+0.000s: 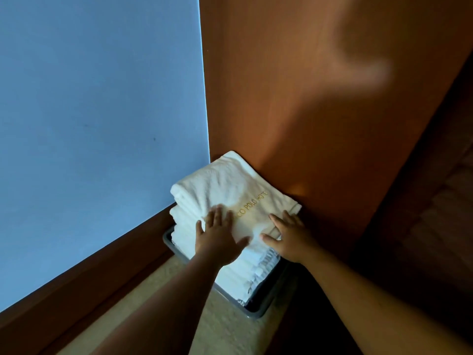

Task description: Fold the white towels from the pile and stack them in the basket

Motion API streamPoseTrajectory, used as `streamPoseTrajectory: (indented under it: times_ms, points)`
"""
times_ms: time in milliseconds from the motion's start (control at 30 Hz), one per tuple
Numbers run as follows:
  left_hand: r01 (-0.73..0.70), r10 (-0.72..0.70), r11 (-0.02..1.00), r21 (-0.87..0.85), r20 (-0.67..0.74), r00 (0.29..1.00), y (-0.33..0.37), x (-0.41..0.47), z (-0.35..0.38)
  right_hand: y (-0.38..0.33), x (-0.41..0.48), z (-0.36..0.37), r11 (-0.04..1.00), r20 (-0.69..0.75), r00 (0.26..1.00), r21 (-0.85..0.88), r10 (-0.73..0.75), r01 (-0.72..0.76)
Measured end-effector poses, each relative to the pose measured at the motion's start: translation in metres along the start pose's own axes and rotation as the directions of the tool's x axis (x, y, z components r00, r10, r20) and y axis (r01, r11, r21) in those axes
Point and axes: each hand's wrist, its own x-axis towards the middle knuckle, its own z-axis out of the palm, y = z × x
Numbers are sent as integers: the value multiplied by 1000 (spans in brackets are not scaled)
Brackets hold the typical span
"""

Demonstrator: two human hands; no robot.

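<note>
The left hand (217, 234) and right hand (289, 238), fingers straight and gripping nothing, flatten the folded white towel (230, 185) topping the grey plastic basket (258, 313), whose tall stack suggests most of the task is done.

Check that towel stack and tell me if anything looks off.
The stack of folded towels towers well above the basket rim. The top towel, with the left hand and right hand pressing flat on it, spreads wider than the layers below, whose near edges look ruffled and uneven. Nothing looks spilled or damaged.
</note>
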Motion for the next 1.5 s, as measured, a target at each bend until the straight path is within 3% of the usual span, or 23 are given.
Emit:
streamPoseTrajectory:
  times_ms: [167, 333, 733, 867, 1033, 1133, 1200, 1267, 1333, 1433, 1500]
  points:
    - [17, -11, 994, 105, -62, 998, -3, -7, -29, -10, -7, -31, 994, -73, 997, -107, -33, 25]
    - [7, 9, 993, 116, -133, 991, -12, -13, -62, -18, -16, -59, 997, -183, 980, -45, -73, 66]
    - [-146, 163, 980, 137, -125, 979, -8, -31, -87, -34, -33, -70, 991, -176, 977, 29, -123, 131]
    - [-167, 170, 984, 65, -36, 985, -7, -33, -84, -35, -34, -70, 991, -103, 987, 36, -121, 126]
    - [-224, 224, 974, -13, 85, 971, -2, -39, -59, -30, -40, -49, 991, 108, 985, 5, -131, 131]
    - [-194, 193, 981, -7, 163, 968, 1, -42, -44, -21, -41, -31, 997, 179, 983, -67, -29, 42]
    - [-105, 96, 989, 103, 91, 991, 4, -43, -40, -16, -43, -26, 982, 134, 988, -183, 73, -47]
    - [-4, 25, 978, 207, -96, 995, 9, -43, -43, -17, -46, -28, 953, 30, 991, -277, 134, -120]
    - [-20, 63, 974, 227, -182, 981, 11, -38, -48, -13, -40, -28, 958, -33, 996, -275, 79, -85]
    - [-176, 195, 948, 265, -48, 980, 9, -26, -48, -9, -30, -20, 981, 6, 994, -159, -113, 112]
    - [-165, 160, 961, 220, 44, 986, 5, -16, -45, -10, -27, -17, 977, 55, 987, -145, -149, 155]
